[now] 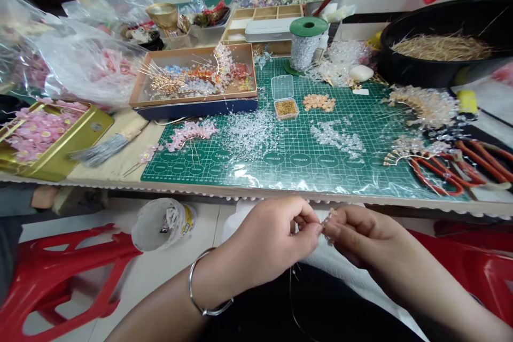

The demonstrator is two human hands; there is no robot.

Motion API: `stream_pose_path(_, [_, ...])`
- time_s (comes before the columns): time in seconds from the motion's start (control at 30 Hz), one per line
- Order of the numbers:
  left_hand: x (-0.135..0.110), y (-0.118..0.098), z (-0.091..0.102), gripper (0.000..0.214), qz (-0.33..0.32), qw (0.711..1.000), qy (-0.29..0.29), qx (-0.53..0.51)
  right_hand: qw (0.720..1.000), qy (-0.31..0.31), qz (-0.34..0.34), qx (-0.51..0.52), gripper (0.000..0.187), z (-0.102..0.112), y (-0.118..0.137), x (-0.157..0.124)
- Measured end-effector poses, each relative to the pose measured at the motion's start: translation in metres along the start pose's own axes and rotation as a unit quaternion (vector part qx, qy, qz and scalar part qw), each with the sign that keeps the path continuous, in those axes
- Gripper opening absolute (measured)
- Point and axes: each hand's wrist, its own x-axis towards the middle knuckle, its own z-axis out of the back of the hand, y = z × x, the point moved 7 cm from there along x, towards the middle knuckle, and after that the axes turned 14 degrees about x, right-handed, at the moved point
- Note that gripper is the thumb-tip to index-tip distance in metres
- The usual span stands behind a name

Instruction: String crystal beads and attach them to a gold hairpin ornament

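The left hand (pixel 268 240), with a metal bangle (pixel 202 304) on its wrist, and the right hand (pixel 364 240) are close together above the lap, their fingertips pinching a small beaded piece (pixel 329 226) between them. A thin wire (pixel 294 291) hangs down from the hands over dark clothing.

Straight ahead of the hands, across the table edge (pixel 256 191), lies a green cutting mat (pixel 280 171) under clear plastic, scattered with loose clear beads (pixel 248 133). Beyond that, a cardboard tray (pixel 192 98) holds beaded sprays, and a small clear box of gold beads (pixel 286 108) and a green-ended spool of beaded strand (pixel 305 43) stand on the mat. Ahead and to the right of the right hand are red-handled pliers (pixel 441 177), with a black tub of straw-like fibres (pixel 441 48) farther on. Ahead and to the left of the left hand, a gold tin of pink flowers (pixel 52 139) sits on the table. Below the table and left of the left hand stands a white plastic tub (pixel 163 224), beside a red plastic stool (pixel 60 278).
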Motion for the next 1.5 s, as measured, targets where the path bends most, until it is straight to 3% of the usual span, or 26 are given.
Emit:
stream_pose_path(0.17, [0.001,0.003,-0.006,0.013,0.014,0.996,0.065,-0.068,0.992,0.006,0.033,-0.122,0.032,0.007,0.011,-0.003])
stream_pose_path(0.37, [0.003,0.006,-0.011,0.016,0.028,0.984,0.112,-0.138,0.984,0.047,0.044,-0.164,0.019,0.007,0.014,-0.004])
stream_pose_path(0.63, [0.001,0.003,-0.008,0.016,0.011,0.995,0.058,-0.083,0.985,0.019,0.011,-0.168,0.036,0.002,0.009,-0.002])
stream_pose_path(0.73, [0.001,0.003,-0.004,0.016,0.004,0.999,0.042,-0.031,0.992,0.013,0.015,-0.123,0.038,0.001,0.008,-0.003])
stream_pose_path(0.87, [0.001,0.005,-0.003,0.022,0.011,0.995,0.081,-0.049,0.998,0.039,-0.02,0.04,0.043,-0.005,0.001,-0.003])
stream_pose_path(1.07, [0.002,0.013,0.001,0.029,0.019,0.992,0.096,-0.079,0.944,0.066,-0.089,0.312,0.034,-0.021,-0.006,-0.004])
stream_pose_path(1.17, [0.006,0.017,-0.003,0.021,0.026,0.977,0.118,-0.177,0.93,0.077,-0.091,0.348,0.031,-0.024,-0.007,-0.004])
stream_pose_path(1.3, [0.01,0.022,-0.012,0.011,0.022,0.926,0.177,-0.334,0.928,0.083,-0.084,0.353,0.029,-0.024,-0.007,-0.004])
stream_pose_path(1.5, [0.012,0.025,-0.017,0.011,-0.012,0.877,0.233,-0.42,0.924,0.092,-0.082,0.361,0.028,-0.024,-0.005,-0.003])
